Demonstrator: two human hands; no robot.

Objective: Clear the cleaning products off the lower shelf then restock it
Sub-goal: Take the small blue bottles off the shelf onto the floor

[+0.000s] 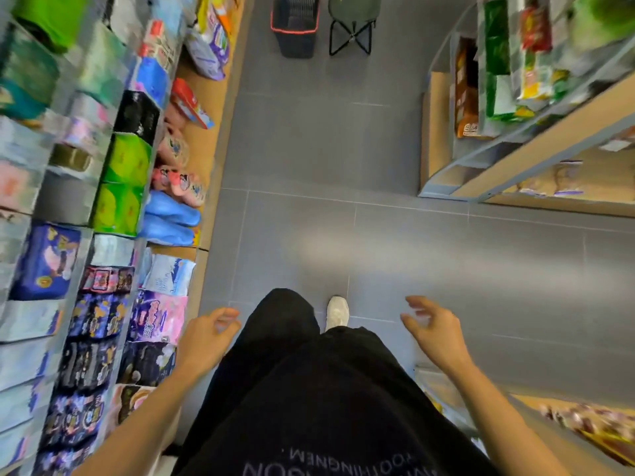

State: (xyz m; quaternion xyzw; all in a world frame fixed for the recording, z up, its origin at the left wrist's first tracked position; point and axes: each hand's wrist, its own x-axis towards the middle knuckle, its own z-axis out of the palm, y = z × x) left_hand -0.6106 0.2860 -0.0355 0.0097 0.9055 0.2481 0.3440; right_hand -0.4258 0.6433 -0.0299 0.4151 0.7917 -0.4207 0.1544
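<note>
I look straight down a shop aisle at grey floor tiles. My left hand [209, 333] hangs in front of my left leg, fingers loosely curled, holding nothing. My right hand [433, 328] hangs at the right, fingers spread and relaxed, also holding nothing. The lower shelf [206, 146] on the left is a tan board carrying packs: blue pouches [170, 218], pink packs [178, 182], a red box [190, 103] and white and purple bags [208, 46]. Both hands are apart from the shelf and touch nothing.
Upper left shelves hold green boxes [125, 183] and dark packs [92, 359]. A black shopping basket with red rim [295, 25] and a folding stool [352, 25] stand far down the aisle. Another shelf unit [515, 132] with snack bags is at right. My white shoe [337, 312] is on the floor.
</note>
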